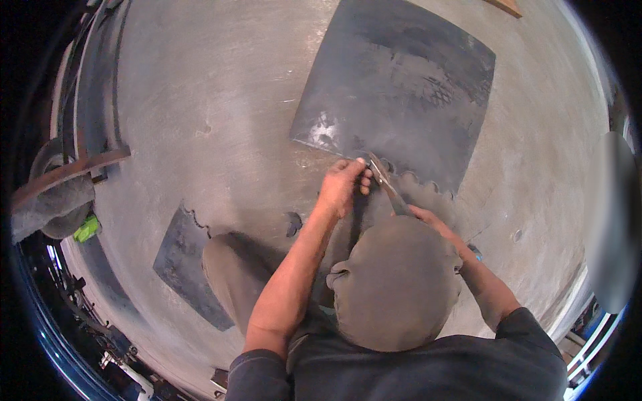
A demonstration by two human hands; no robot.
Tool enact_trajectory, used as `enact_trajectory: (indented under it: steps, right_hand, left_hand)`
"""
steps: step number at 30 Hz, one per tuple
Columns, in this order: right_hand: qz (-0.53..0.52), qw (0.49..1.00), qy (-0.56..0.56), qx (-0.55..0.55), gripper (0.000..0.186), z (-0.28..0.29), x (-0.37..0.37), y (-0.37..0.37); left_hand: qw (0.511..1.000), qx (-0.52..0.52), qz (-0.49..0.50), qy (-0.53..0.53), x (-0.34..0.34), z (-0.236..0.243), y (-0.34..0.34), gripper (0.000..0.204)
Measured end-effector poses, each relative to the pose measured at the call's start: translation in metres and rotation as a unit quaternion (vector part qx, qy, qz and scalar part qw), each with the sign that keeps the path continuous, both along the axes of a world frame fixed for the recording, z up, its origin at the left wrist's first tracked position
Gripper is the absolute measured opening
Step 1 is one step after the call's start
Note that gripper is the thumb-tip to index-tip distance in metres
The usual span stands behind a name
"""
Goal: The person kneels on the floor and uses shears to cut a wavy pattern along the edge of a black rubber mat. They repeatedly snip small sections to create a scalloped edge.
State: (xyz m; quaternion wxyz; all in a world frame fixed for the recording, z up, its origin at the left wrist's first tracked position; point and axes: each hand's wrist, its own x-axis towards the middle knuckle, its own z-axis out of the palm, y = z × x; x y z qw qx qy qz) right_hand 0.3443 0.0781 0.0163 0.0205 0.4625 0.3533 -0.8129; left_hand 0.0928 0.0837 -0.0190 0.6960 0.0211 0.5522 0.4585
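A large dark rubber-like sheet (394, 80) lies flat on the floor, its near edge cut in a row of scallops. My left hand (344, 186) is closed, pinching that near edge between thumb and fingers. Beside it, a pair of scissors (391, 190) meets the sheet with its blades at the scalloped edge. My right hand (422, 215) grips the scissors' handles; a brown cap hides most of its fingers. A small dark scrap (293, 224) rests on the floor left of my left forearm.
Another dark sheet piece (187, 267) with a wavy edge lies at the left, partly under my knee. Metal machinery (63, 180) with a bright green item (87, 228) stands at the far left. A blurred grey object (612, 220) is at the right rim. Wood (506, 7) shows at the top.
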Motion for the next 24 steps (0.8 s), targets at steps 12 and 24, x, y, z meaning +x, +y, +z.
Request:
enact_trajectory:
  steps: [12, 24]
  right_hand:
    - [-0.026, 0.999, 0.005, 0.039, 0.041, 0.005, -0.018, -0.007]
    - [-0.141, 0.990, 0.014, 0.023, 0.052, 0.000, -0.024, -0.013]
  left_hand:
    - [0.991, -0.042, -0.029, 0.122, 0.012, -0.006, 0.010, 0.026]
    - [0.995, -0.028, -0.045, 0.084, -0.010, -0.004, 0.016, 0.027]
